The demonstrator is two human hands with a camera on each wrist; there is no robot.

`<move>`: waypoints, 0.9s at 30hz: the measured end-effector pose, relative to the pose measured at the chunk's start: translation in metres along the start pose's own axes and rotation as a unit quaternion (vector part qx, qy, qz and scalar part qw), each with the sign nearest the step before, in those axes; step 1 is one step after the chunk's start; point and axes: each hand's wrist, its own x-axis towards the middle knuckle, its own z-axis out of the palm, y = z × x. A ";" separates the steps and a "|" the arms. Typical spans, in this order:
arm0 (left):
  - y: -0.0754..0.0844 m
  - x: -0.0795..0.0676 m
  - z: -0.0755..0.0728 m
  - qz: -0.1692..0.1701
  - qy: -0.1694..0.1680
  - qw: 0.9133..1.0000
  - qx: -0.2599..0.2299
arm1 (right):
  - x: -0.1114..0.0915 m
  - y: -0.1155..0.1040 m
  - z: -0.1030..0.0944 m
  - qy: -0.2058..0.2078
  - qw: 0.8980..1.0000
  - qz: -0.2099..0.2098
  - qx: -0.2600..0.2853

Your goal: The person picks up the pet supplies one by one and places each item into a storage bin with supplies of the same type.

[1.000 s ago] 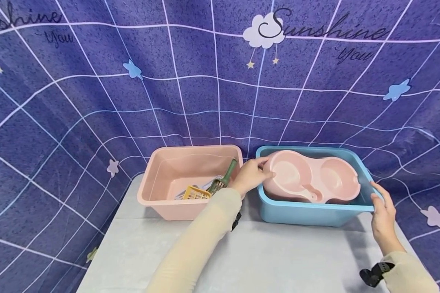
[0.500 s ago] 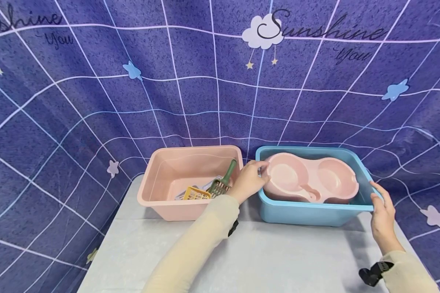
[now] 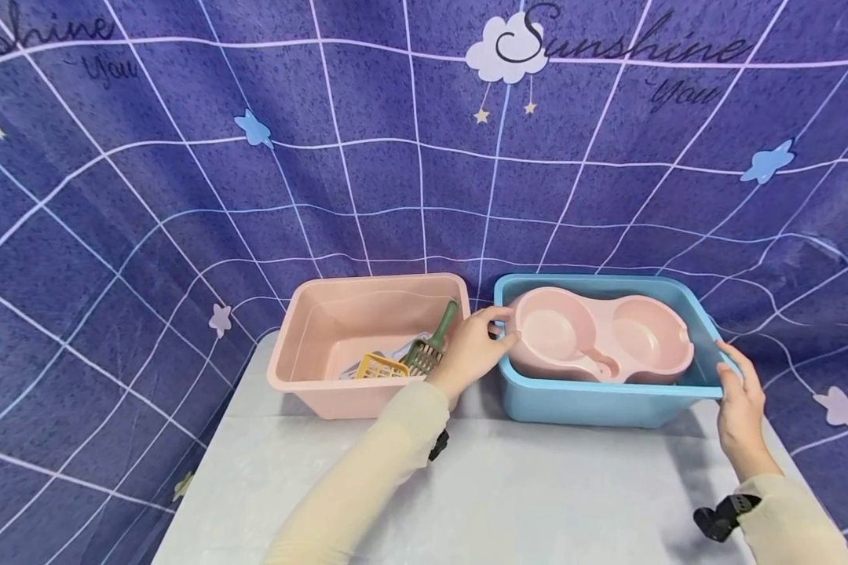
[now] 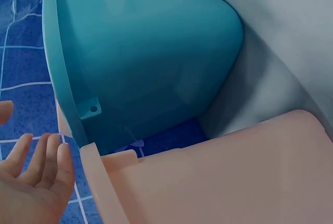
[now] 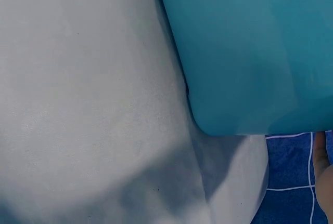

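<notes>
My left hand (image 3: 475,349) is at the left end of a pink double pet bowl (image 3: 602,333), fingers loosely bent and thumb apart. The left wrist view shows those fingers (image 4: 46,167) spread beside the tub rims, with nothing between them. Set inside a blue tub (image 3: 579,404), the bowl lies across its width. On the tub's right rim, near the front corner, rests my right hand (image 3: 742,416), its fingers fairly straight along the outside. The right wrist view catches only part of this hand (image 5: 325,182) past the tub's lower edge.
A pink tub (image 3: 356,400) stands left of the blue one. Inside it lie a green slotted litter scoop (image 3: 427,357), a yellow scoop (image 3: 381,366) and something pale. Behind the grey-white tabletop (image 3: 537,486) hangs a purple gridded curtain (image 3: 396,157).
The left hand's fingertips have drawn back slightly left from over the bowl's end. The bowl shifted a little left and lower, then held its place. My right hand keeps to the tub's rim.
</notes>
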 end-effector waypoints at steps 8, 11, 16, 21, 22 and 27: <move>0.000 -0.012 -0.005 0.003 0.001 1.000 -0.024 | 0.002 0.000 0.000 -0.001 1.000 0.003 -0.012; 0.000 -0.017 -0.006 0.004 0.003 1.000 -0.025 | 0.003 0.000 -0.003 -0.011 0.999 0.007 -0.029; 0.001 -0.025 -0.010 0.009 0.006 0.999 -0.031 | 0.003 -0.001 -0.007 -0.033 0.999 0.008 -0.039; -0.003 -0.034 -0.015 0.013 0.002 1.000 -0.028 | 0.002 -0.001 -0.008 -0.043 0.997 0.003 -0.061; -0.004 -0.035 -0.016 0.016 0.000 1.000 -0.024 | 0.002 -0.001 -0.008 -0.042 0.997 0.003 -0.070; -0.007 -0.044 -0.019 0.022 -0.002 1.000 -0.016 | 0.002 -0.002 -0.008 -0.034 0.992 0.007 -0.122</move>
